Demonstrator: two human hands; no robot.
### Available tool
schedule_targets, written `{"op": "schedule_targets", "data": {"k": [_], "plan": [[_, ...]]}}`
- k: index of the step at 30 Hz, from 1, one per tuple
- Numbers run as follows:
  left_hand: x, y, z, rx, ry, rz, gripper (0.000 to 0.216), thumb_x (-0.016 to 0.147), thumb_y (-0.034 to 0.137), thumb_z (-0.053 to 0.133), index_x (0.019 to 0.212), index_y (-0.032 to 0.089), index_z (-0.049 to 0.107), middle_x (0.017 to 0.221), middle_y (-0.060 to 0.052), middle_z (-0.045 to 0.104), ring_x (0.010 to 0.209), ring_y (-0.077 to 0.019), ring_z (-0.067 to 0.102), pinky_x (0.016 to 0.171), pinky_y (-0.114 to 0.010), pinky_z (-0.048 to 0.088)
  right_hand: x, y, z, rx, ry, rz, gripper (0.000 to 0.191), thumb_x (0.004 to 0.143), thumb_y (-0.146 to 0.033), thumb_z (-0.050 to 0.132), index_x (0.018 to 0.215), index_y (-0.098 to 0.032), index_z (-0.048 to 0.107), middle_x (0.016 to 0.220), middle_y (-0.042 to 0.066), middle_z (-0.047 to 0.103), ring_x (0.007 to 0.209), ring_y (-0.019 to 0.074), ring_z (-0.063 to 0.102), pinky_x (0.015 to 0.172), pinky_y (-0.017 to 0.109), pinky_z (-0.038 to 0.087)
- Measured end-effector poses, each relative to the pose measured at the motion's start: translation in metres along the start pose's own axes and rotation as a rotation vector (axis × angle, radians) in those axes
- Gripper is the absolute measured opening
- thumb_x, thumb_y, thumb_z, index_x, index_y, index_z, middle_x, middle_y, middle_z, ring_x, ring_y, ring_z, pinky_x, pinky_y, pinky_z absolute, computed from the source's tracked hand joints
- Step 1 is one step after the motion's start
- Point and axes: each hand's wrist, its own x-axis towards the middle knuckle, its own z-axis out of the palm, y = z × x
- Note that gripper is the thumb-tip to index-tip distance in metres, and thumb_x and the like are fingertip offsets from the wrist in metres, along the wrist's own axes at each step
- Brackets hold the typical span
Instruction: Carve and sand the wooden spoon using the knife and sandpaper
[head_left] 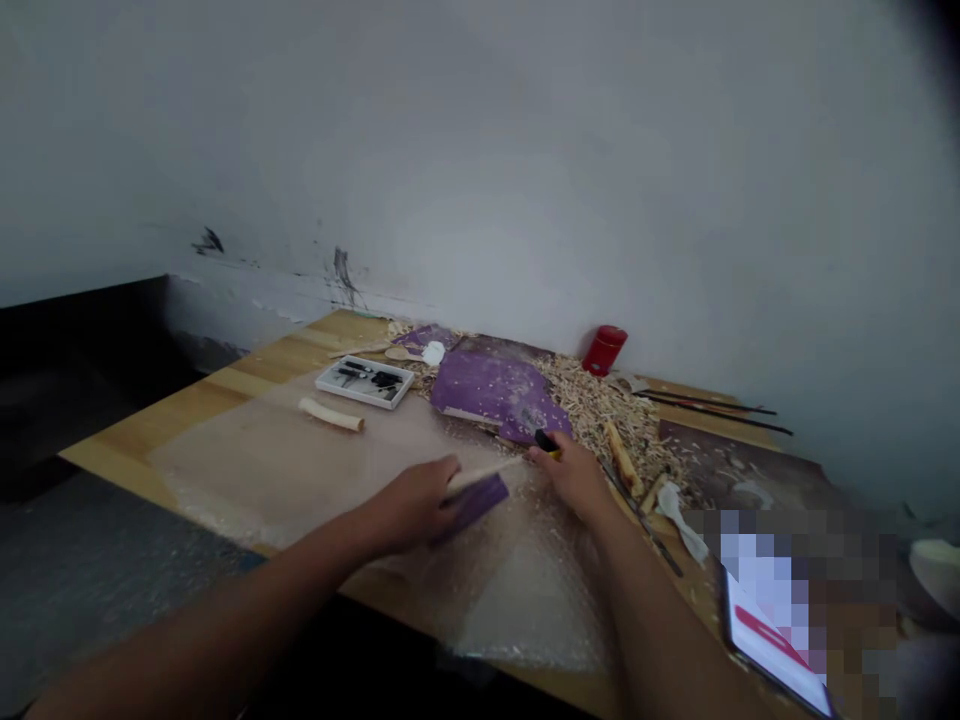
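Observation:
My left hand [411, 503] is closed round a pale wooden stick [484, 473] wrapped in a purple sheet of sandpaper [480, 500], over a sheet of bubble wrap [315, 470] on the wooden table [225, 385]. My right hand [574, 472] is closed on a small tool with a black and yellow handle [547, 442], right at the stick's far end. A larger purple sheet [495, 392] lies just behind both hands.
Wood shavings [600, 400] are heaped at the back by a red can [604, 350]. A white tray of small tools [365, 381] and a pale carved stick [331, 414] lie left. Wooden spoons [405, 352], long thin rods [712, 405] and a phone [772, 650] lie around.

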Motion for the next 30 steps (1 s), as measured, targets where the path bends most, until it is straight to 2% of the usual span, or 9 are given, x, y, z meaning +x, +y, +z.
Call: {"op": "schedule_targets", "data": {"k": [4, 7, 9, 13, 16, 19, 23, 26, 30], "plan": [[0.044, -0.012, -0.038, 0.030, 0.267, -0.175, 0.021, 0.073, 0.035, 0.045, 0.084, 0.017, 0.047, 0.079, -0.008, 0.055, 0.071, -0.0203, 0.051, 0.059, -0.028, 0.032, 0.001, 0.003, -0.001, 0.037, 0.088, 0.019, 0.030, 0.075, -0.045, 0.043, 0.083, -0.018, 0.056, 0.063, 0.002, 0.057, 0.058, 0.0158, 0.052, 0.050, 0.023, 0.031], [0.073, -0.018, -0.050, -0.007, 0.335, -0.208, 0.025, 0.072, 0.036, 0.045, 0.086, 0.015, 0.045, 0.089, -0.012, 0.052, 0.082, -0.0236, 0.048, 0.064, -0.031, 0.032, 0.000, 0.002, -0.006, 0.067, 0.166, 0.021, 0.034, 0.078, -0.045, 0.038, 0.089, -0.017, 0.054, 0.069, 0.004, 0.059, 0.063, 0.0171, 0.053, 0.054, 0.025, 0.034], [0.082, -0.015, -0.045, -0.079, 0.309, -0.206, 0.028, 0.073, 0.040, 0.043, 0.085, 0.016, 0.045, 0.081, -0.008, 0.052, 0.074, -0.0210, 0.049, 0.060, -0.030, 0.033, -0.002, 0.000, -0.010, 0.081, 0.204, 0.010, 0.035, 0.079, -0.044, 0.037, 0.093, -0.016, 0.053, 0.073, 0.005, 0.059, 0.065, 0.0179, 0.054, 0.056, 0.026, 0.036], [0.079, 0.002, -0.023, -0.287, 0.131, -0.125, 0.026, 0.071, 0.040, 0.045, 0.086, 0.018, 0.045, 0.063, 0.001, 0.048, 0.054, -0.0122, 0.045, 0.049, -0.023, 0.033, -0.005, -0.008, -0.014, 0.101, 0.239, -0.045, 0.031, 0.081, -0.038, 0.037, 0.098, -0.016, 0.051, 0.085, 0.007, 0.060, 0.077, 0.0185, 0.054, 0.066, 0.027, 0.038], [0.073, 0.010, -0.009, -0.428, -0.016, -0.049, 0.023, 0.075, 0.038, 0.039, 0.085, 0.018, 0.044, 0.056, 0.005, 0.043, 0.048, -0.0094, 0.042, 0.044, -0.020, 0.034, -0.008, -0.016, -0.014, 0.169, 0.219, -0.121, 0.031, 0.083, -0.033, 0.035, 0.106, -0.017, 0.047, 0.094, 0.006, 0.059, 0.084, 0.0172, 0.054, 0.070, 0.026, 0.039], [0.071, 0.008, 0.000, -0.634, -0.095, 0.017, 0.026, 0.079, 0.038, 0.032, 0.091, 0.018, 0.042, 0.054, 0.006, 0.039, 0.045, -0.0084, 0.039, 0.043, -0.019, 0.034, -0.011, -0.021, -0.013, 0.233, 0.156, -0.173, 0.031, 0.084, -0.034, 0.034, 0.108, -0.019, 0.046, 0.093, 0.005, 0.060, 0.081, 0.0168, 0.055, 0.068, 0.026, 0.040], [0.072, 0.001, 0.011, -0.721, -0.072, 0.032, 0.026, 0.078, 0.039, 0.037, 0.092, 0.018, 0.040, 0.051, 0.008, 0.037, 0.039, -0.0072, 0.036, 0.040, -0.019, 0.029, -0.014, -0.026, -0.012, 0.171, 0.056, -0.203, 0.030, 0.084, -0.035, 0.033, 0.103, -0.019, 0.050, 0.091, 0.006, 0.061, 0.082, 0.0170, 0.056, 0.068, 0.026, 0.039], [0.073, -0.003, 0.017, -0.602, -0.037, 0.027, 0.023, 0.075, 0.038, 0.044, 0.086, 0.019, 0.044, 0.051, 0.008, 0.039, 0.040, -0.0075, 0.038, 0.042, -0.020, 0.028, -0.016, -0.031, -0.009, 0.051, -0.016, -0.235, 0.031, 0.085, -0.036, 0.031, 0.099, -0.019, 0.052, 0.086, 0.005, 0.062, 0.078, 0.0171, 0.057, 0.064, 0.025, 0.038], [0.072, -0.007, 0.022, -0.379, 0.086, 0.068, 0.022, 0.071, 0.040, 0.049, 0.069, 0.017, 0.049, 0.053, 0.006, 0.041, 0.051, -0.0094, 0.039, 0.047, -0.021, 0.024, -0.017, -0.038, -0.004, -0.084, -0.087, -0.267, 0.035, 0.086, -0.041, 0.027, 0.092, -0.018, 0.053, 0.080, 0.005, 0.061, 0.074, 0.0167, 0.056, 0.062, 0.025, 0.035]]}}
